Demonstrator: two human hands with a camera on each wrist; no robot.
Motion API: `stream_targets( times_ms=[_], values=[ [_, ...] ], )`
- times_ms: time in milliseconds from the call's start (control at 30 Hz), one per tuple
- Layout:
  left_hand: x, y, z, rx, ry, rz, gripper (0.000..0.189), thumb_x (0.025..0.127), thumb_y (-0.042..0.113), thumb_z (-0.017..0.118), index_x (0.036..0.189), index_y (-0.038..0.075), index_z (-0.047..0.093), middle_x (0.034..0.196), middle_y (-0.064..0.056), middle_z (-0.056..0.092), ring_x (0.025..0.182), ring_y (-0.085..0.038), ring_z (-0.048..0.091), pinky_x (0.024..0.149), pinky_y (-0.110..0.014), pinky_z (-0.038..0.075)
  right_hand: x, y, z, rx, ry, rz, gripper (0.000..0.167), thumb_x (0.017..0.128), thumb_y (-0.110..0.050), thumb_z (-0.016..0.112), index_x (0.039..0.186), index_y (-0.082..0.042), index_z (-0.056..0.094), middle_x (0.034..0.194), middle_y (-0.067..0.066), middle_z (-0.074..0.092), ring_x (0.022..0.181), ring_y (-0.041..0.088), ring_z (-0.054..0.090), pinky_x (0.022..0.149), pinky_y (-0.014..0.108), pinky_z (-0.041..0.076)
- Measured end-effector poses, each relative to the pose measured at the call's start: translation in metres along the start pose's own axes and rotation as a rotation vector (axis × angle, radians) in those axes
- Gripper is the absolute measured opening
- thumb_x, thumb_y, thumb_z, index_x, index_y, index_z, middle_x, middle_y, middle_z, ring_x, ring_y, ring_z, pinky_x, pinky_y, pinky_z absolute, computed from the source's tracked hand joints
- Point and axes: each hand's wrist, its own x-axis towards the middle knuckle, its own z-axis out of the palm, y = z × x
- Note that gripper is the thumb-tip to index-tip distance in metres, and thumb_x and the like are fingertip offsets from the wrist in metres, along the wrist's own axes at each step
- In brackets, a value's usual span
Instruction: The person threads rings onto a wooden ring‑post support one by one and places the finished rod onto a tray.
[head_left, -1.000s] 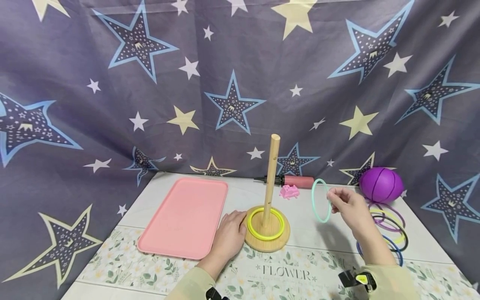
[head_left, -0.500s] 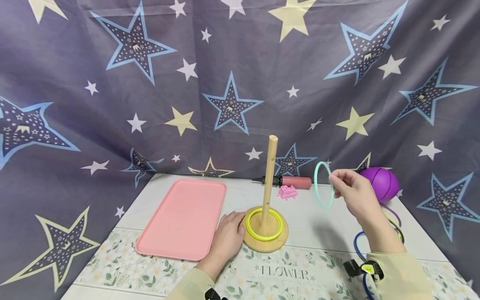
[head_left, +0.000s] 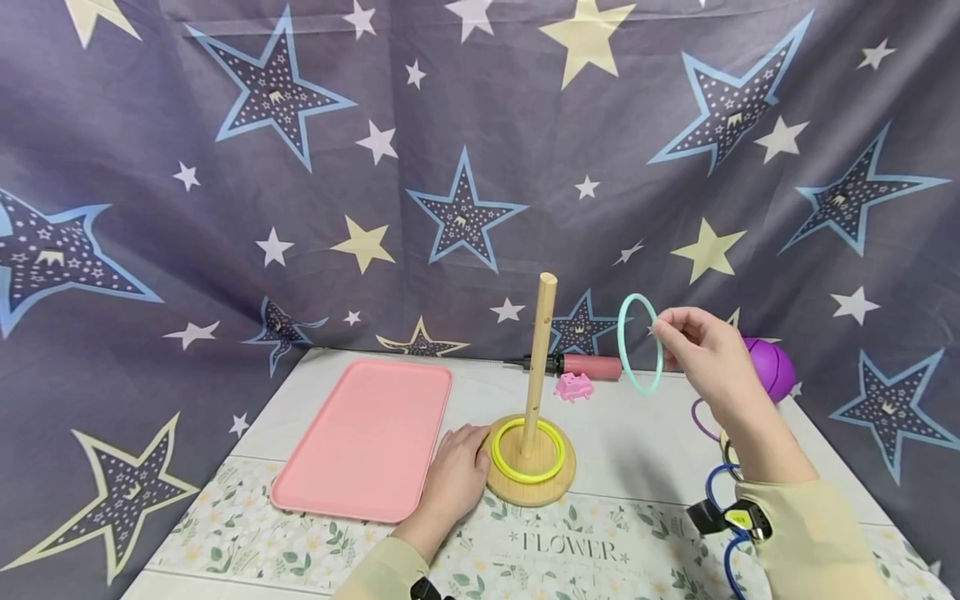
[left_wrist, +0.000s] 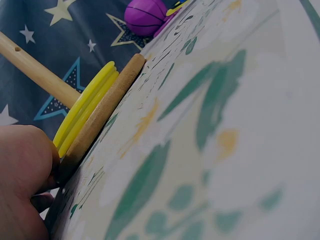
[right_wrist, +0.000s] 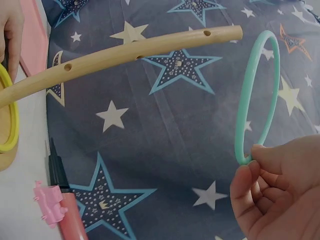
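Note:
My right hand (head_left: 701, 350) pinches a mint-green ring (head_left: 622, 342) between thumb and fingertips. The ring hangs nearly upright in the air, right of the wooden post (head_left: 540, 350). In the right wrist view, the ring (right_wrist: 246, 95) stands just beyond the post's tip, apart from it. My left hand (head_left: 457, 475) rests against the left edge of the round wooden base (head_left: 528, 496), its fingers relaxed and its thumb at the edge. Two stacked yellow rings (left_wrist: 85, 107) lie around the foot of the post.
A pink tray (head_left: 363, 442) lies to the left. Behind the post are a red hand pump (head_left: 592, 367) and a small pink toy (head_left: 573, 387). A purple ball (head_left: 772, 367) and several rings, including a blue ring (head_left: 729, 550), are partly hidden by my right arm. A starry cloth (head_left: 465, 108) hangs behind.
My right hand has lifted the mint-green ring higher, level with the upper part of the post. The left hand has stayed at the base.

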Motion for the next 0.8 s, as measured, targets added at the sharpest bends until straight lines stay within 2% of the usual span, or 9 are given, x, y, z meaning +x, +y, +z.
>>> stream_targets(
  times_ms=[300,800],
  values=[
    [0.000,0.003,-0.001,-0.015,-0.005,-0.010,0.040,0.110,0.008,0.060,0.148,0.000,0.066,0.146,-0.015,0.068,0.152,-0.039,0.050,0.135,-0.057,0.025,0.009,-0.022,0.005,-0.023,0.006,-0.043,0.026,0.113,-0.024,0.067,0.120,0.001,0.068,0.085,0.003,0.064,0.074,0.015,0.063,0.068,0.021,0.059],
    [0.000,0.000,0.000,-0.016,0.016,0.026,0.040,0.109,0.006,0.061,0.147,-0.001,0.067,0.144,-0.016,0.069,0.150,-0.041,0.052,0.134,-0.060,0.027,0.017,-0.046,0.033,0.106,0.052,-0.078,0.023,0.110,-0.020,0.070,0.114,0.003,0.069,0.085,0.003,0.065,0.073,0.012,0.063,0.067,0.022,0.062]
  ],
)
